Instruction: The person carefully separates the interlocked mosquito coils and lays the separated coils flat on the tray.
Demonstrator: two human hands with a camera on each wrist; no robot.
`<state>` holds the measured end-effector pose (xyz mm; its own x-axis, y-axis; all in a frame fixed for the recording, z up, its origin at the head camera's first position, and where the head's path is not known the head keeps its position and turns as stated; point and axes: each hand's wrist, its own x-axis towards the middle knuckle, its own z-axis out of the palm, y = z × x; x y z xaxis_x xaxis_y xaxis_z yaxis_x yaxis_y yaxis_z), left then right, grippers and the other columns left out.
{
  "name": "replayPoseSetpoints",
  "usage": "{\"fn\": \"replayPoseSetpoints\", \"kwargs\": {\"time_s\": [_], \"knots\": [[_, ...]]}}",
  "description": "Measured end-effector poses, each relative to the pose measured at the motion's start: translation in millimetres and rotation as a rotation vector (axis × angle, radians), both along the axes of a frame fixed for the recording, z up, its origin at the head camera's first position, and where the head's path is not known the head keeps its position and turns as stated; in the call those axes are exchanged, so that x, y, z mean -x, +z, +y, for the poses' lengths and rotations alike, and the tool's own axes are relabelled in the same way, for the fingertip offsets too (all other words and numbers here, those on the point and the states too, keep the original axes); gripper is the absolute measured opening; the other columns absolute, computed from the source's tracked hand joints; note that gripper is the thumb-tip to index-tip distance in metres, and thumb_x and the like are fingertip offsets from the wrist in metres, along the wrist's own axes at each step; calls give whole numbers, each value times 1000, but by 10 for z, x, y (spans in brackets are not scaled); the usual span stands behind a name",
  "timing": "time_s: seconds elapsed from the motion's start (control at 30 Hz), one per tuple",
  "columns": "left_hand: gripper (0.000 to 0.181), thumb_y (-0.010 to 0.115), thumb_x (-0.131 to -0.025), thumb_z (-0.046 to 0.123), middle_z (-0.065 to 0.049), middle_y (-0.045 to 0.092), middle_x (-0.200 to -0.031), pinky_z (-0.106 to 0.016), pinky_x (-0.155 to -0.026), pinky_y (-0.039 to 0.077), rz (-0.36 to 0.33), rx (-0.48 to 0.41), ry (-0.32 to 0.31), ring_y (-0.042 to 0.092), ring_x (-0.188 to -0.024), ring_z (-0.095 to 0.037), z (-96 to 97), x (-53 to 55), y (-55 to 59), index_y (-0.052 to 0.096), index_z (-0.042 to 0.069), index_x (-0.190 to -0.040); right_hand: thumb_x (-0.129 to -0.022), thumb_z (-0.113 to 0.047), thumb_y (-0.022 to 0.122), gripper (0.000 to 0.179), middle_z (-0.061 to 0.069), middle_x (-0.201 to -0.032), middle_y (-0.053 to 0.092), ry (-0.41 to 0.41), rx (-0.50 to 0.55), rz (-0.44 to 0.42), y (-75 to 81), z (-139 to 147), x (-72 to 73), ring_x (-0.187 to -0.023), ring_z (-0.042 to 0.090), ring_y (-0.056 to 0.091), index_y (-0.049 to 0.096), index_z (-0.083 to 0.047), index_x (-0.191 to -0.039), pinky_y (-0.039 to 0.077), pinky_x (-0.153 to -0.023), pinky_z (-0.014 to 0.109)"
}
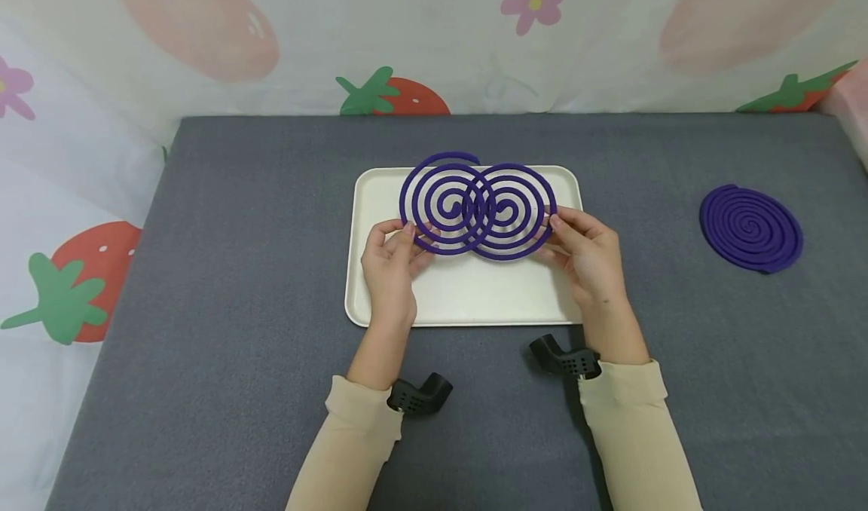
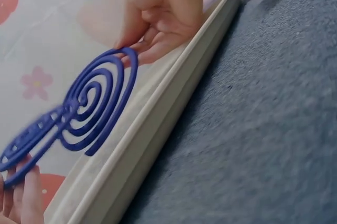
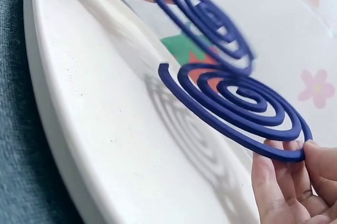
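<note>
Two purple mosquito coils are held up over a white tray point(image 1: 495, 294), overlapping where their inner edges meet. My left hand point(image 1: 392, 270) pinches the outer edge of the left coil point(image 1: 453, 208) between thumb and fingers. On the other side, my right hand point(image 1: 591, 261) grips the outer rim of the right coil point(image 1: 505, 208) in the same way. The right wrist view has the nearer coil point(image 3: 247, 93) tilted above the tray, its loose outer end pointing left. There the coils cross at their edges, and a spiral shadow falls on the tray floor.
A tightly wound purple coil disc point(image 1: 750, 228) lies on the grey tablecloth point(image 1: 258, 270) at the right. Behind the table hangs a white curtain point(image 1: 468, 44) printed with strawberries and flowers. Black wrist cameras point(image 1: 422, 395) sit on both wrists.
</note>
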<state>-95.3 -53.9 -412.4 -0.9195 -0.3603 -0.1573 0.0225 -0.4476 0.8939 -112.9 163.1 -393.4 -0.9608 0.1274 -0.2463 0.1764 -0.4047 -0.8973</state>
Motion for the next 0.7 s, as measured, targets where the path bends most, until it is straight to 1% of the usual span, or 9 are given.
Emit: {"fn": "replayPoseSetpoints", "kwargs": {"time_s": [0.13, 0.2, 0.23, 0.33, 0.4, 0.47, 0.53, 0.6, 0.7], "knots": [[3, 54, -94, 2, -7, 66, -82, -27, -64, 57, -34, -14, 50, 66, -70, -14, -62, 20, -3, 54, 2, -98, -91, -1, 58, 14, 5, -80, 68, -41, 29, -19, 6, 1, -1, -67, 15, 66, 70, -8, -88, 56, -60, 25], [8, 55, -93, -2, -8, 65, -85, -28, -67, 57, -48, -31, 63, 65, -72, -13, -92, 34, 2, 54, 1, -101, -92, -1, 57, 13, 5, -81, 68, -64, 27, -25, 5, 0, -1, -68, 15, 66, 69, -7, -89, 56, -60, 25], [13, 55, -92, -4, -9, 65, -89, -27, -68, 56, -56, -35, 64, 65, -74, -13, -107, 40, 6, 54, -1, -105, -92, -1, 57, 12, 5, -82, 68, -73, 25, -27, 4, -1, 1, -68, 15, 66, 68, -6, -91, 56, -61, 24], [28, 53, -90, -11, -17, 63, -104, -28, -76, 55, -77, -31, 30, 65, -85, -15, -142, 48, 20, 52, -5, -117, -93, -1, 55, 12, 6, -85, 67, -90, 15, -29, -4, -5, 6, -70, 15, 66, 67, -4, -95, 56, -63, 24], [37, 52, -89, -14, -21, 60, -115, -28, -81, 53, -87, -16, -5, 63, -97, -19, -160, 48, 20, 48, -7, -125, -94, 1, 53, 14, 7, -87, 66, -93, 23, -24, -12, -8, 11, -73, 15, 66, 64, 0, -102, 56, -66, 24], [43, 49, -90, -14, -23, 55, -125, -28, -86, 51, -93, 10, -37, 60, -107, -22, -172, 44, 19, 43, -8, -132, -94, 2, 50, 20, 7, -90, 66, -91, 28, -14, -19, -8, 15, -77, 15, 66, 61, 5, -112, 56, -69, 24], [45, 47, -91, -14, -23, 52, -129, -27, -89, 49, -95, 25, -52, 56, -114, -24, -181, 41, 16, 40, -7, -135, -95, 4, 48, 29, 8, -93, 65, -85, 24, -3, -29, -9, 21, -80, 14, 65, 54, 9, -122, 55, -71, 22], [47, 44, -92, -13, -22, 49, -133, -26, -92, 48, -97, 38, -62, 54, -118, -23, -192, 42, 15, 37, -6, -138, -95, 7, 46, 35, 8, -97, 63, -77, 29, 3, -32, -8, 30, -83, 13, 65, 47, 11, -130, 54, -74, 22], [48, 41, -93, -12, -20, 46, -137, -25, -95, 45, -92, 52, -74, 51, -121, -21, -214, 43, 16, 34, -4, -140, -94, 7, 46, 42, 10, -105, 59, -64, -2, -18, -30, -13, 46, -90, 13, 62, 41, 9, -136, 52, -80, 21]]}}
